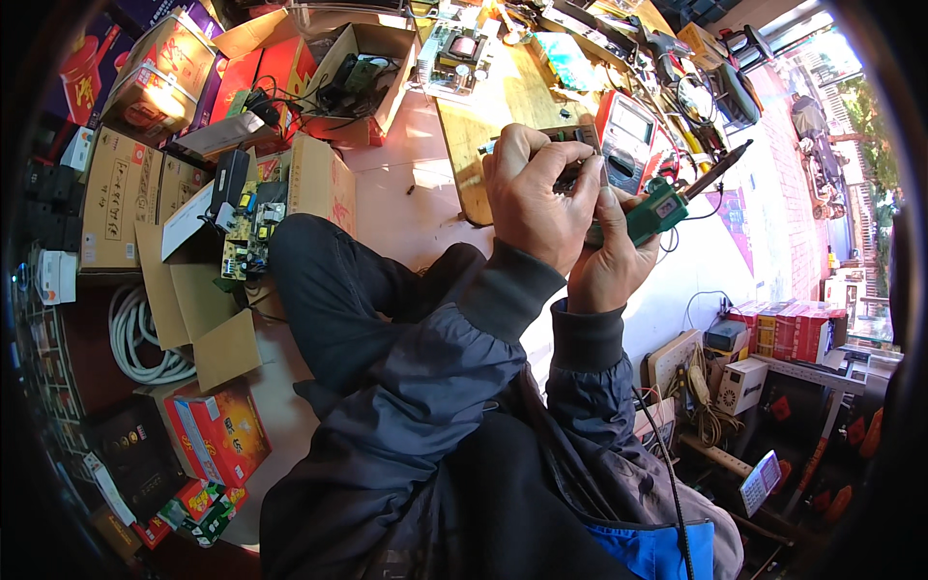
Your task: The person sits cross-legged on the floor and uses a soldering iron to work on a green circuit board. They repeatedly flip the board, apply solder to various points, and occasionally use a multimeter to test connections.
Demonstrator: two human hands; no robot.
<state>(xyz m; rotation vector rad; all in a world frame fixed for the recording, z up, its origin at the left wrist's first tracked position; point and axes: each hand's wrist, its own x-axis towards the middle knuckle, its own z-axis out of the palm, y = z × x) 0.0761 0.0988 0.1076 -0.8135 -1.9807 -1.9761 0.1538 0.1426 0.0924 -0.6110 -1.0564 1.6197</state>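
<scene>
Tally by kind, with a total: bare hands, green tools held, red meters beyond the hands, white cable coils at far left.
Left hand and right hand: 2
Green tool: 1
Red meter: 1
White coil: 1
Total: 5

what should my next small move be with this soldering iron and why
Probably shift the left hand aside before turning the green-handled soldering iron: the right hand grips it right beside the left's pinched fingers, and its tip points away from them, so swinging it inward might bring it too close. What the pinch holds is hard to tell.
</scene>
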